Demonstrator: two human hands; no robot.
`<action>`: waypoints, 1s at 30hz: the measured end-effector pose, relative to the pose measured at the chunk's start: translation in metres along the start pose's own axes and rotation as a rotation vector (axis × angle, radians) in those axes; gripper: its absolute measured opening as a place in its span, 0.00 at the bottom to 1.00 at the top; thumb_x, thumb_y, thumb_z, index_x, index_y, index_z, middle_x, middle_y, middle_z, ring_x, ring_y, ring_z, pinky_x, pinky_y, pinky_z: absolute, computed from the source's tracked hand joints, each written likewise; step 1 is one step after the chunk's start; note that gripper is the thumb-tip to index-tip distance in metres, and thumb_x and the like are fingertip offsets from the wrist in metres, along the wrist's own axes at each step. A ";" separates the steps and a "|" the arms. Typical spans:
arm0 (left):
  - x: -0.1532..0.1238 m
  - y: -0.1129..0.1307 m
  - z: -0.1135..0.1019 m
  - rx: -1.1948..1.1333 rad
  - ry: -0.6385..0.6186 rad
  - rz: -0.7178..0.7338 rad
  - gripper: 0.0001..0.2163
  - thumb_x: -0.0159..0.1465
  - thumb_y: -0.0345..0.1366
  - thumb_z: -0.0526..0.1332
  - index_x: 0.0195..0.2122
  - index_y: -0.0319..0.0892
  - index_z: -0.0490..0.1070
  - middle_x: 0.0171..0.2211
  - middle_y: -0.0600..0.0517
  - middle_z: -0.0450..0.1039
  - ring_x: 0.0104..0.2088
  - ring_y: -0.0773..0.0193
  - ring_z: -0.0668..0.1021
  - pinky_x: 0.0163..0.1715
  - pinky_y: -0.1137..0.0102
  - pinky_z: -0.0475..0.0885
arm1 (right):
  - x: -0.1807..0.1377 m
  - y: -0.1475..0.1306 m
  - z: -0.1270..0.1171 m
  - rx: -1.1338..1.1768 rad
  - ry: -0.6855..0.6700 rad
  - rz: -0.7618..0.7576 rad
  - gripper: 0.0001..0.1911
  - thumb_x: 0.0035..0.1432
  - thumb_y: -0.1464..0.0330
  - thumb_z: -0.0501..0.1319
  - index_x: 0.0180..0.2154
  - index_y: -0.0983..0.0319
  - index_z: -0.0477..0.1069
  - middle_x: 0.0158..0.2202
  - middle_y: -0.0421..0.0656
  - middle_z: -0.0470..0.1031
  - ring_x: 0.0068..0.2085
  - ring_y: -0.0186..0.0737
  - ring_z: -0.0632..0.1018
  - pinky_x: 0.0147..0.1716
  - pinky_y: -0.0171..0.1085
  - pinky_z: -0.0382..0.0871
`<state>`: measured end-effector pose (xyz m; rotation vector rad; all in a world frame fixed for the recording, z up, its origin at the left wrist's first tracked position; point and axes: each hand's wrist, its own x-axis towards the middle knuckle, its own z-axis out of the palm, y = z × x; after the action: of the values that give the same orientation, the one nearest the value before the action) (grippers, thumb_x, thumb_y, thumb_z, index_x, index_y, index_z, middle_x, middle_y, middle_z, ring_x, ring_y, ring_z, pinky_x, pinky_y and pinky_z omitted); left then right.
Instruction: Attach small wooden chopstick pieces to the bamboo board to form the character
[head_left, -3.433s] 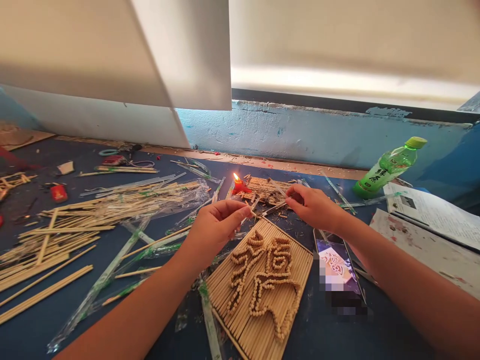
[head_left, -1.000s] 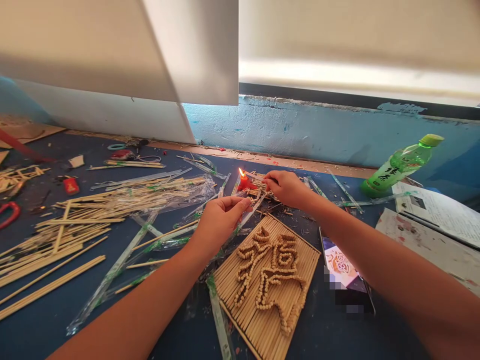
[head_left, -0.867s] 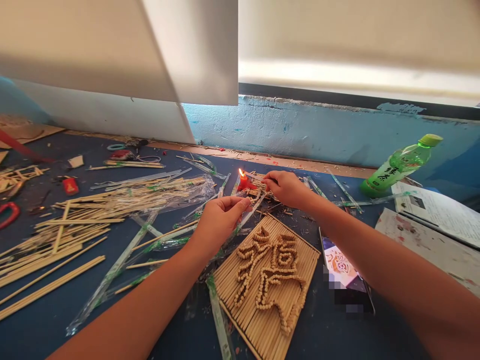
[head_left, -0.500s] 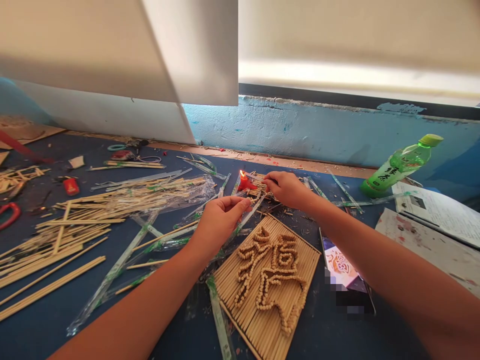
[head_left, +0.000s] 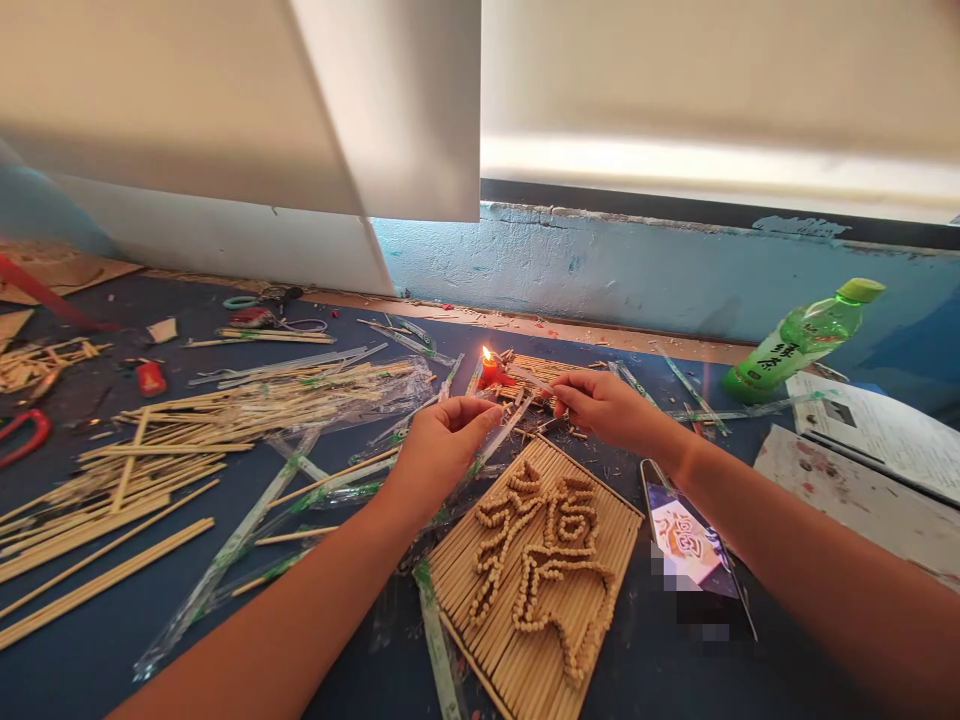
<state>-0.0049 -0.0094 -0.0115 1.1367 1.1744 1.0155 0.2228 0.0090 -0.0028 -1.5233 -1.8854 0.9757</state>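
Observation:
A red candle (head_left: 491, 374) burns at the far middle of the table. My right hand (head_left: 592, 402) is just right of it, pinching a thin pale stick (head_left: 529, 376) that looks like a glue stick; its tip points toward the candle, below the flame. My left hand (head_left: 450, 440) is closed in a pinch to the candle's near left, and what sits between its fingertips is too small to make out. Below both hands lies a panel of side-by-side wooden sticks (head_left: 457, 570), with a raised character outline (head_left: 525, 565) of small round wooden pieces on it.
Loose chopsticks (head_left: 112, 560) and clear wrappers (head_left: 225, 560) spread across the left. A red lighter (head_left: 151, 378) and red-handled scissors (head_left: 30, 437) lie farther left. On the right are a phone (head_left: 686, 545) showing a character, a green tea bottle (head_left: 802, 345) and an open book (head_left: 885, 430).
My right hand has drawn back toward me and right, taking the pale stick away from the flame. The candle flame stands taller. My left hand stays nearly in place.

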 end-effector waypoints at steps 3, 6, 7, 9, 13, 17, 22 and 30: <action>0.001 0.000 -0.001 0.013 0.018 0.007 0.11 0.55 0.42 0.72 0.33 0.41 0.79 0.24 0.57 0.72 0.17 0.74 0.61 0.17 0.73 0.55 | -0.021 0.005 0.000 0.111 -0.042 0.030 0.15 0.67 0.57 0.55 0.40 0.58 0.74 0.31 0.43 0.75 0.22 0.33 0.65 0.20 0.36 0.58; 0.001 0.000 -0.001 0.024 0.032 0.012 0.12 0.54 0.43 0.73 0.33 0.40 0.79 0.24 0.57 0.73 0.18 0.73 0.63 0.18 0.73 0.57 | -0.040 0.010 0.003 0.197 -0.074 0.065 0.15 0.67 0.56 0.55 0.42 0.58 0.73 0.31 0.43 0.75 0.21 0.32 0.63 0.18 0.35 0.56; 0.001 0.000 -0.001 0.026 0.033 0.012 0.12 0.54 0.43 0.73 0.33 0.40 0.79 0.24 0.56 0.72 0.18 0.73 0.63 0.18 0.73 0.56 | -0.045 0.011 0.004 0.223 -0.082 0.073 0.15 0.67 0.56 0.55 0.42 0.58 0.73 0.31 0.43 0.74 0.21 0.31 0.63 0.18 0.35 0.55; 0.000 0.000 0.001 0.024 0.028 0.008 0.13 0.54 0.43 0.73 0.34 0.40 0.80 0.23 0.57 0.72 0.18 0.73 0.62 0.18 0.73 0.55 | -0.053 0.011 0.008 0.268 -0.091 0.083 0.15 0.67 0.56 0.55 0.42 0.59 0.72 0.32 0.42 0.74 0.20 0.30 0.63 0.18 0.34 0.55; 0.000 -0.001 0.002 0.007 0.000 -0.004 0.13 0.54 0.43 0.73 0.34 0.39 0.80 0.20 0.58 0.69 0.17 0.73 0.60 0.17 0.74 0.53 | -0.059 0.005 0.011 0.323 -0.097 0.091 0.13 0.67 0.59 0.55 0.42 0.60 0.72 0.32 0.42 0.74 0.21 0.29 0.64 0.18 0.33 0.55; 0.001 -0.004 0.001 -0.013 -0.022 -0.019 0.15 0.54 0.46 0.73 0.35 0.39 0.80 0.19 0.59 0.65 0.17 0.73 0.59 0.17 0.75 0.51 | -0.061 -0.001 0.011 0.338 -0.093 0.097 0.13 0.67 0.59 0.56 0.42 0.60 0.72 0.32 0.42 0.74 0.21 0.28 0.64 0.17 0.32 0.55; 0.003 -0.006 0.000 -0.045 -0.052 -0.051 0.16 0.54 0.47 0.73 0.36 0.39 0.80 0.19 0.59 0.62 0.17 0.74 0.57 0.17 0.75 0.47 | -0.062 -0.002 0.013 0.343 -0.101 0.099 0.12 0.68 0.60 0.56 0.42 0.61 0.72 0.32 0.41 0.74 0.21 0.27 0.64 0.18 0.31 0.56; 0.003 -0.005 0.000 -0.090 -0.057 -0.071 0.16 0.53 0.47 0.73 0.35 0.39 0.80 0.20 0.58 0.66 0.17 0.75 0.57 0.16 0.76 0.47 | -0.063 -0.004 0.012 0.363 -0.108 0.104 0.12 0.68 0.60 0.56 0.42 0.62 0.72 0.32 0.41 0.74 0.21 0.26 0.64 0.18 0.30 0.54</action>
<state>-0.0046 -0.0075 -0.0169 1.0390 1.1052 0.9658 0.2254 -0.0555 -0.0039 -1.3831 -1.5994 1.3866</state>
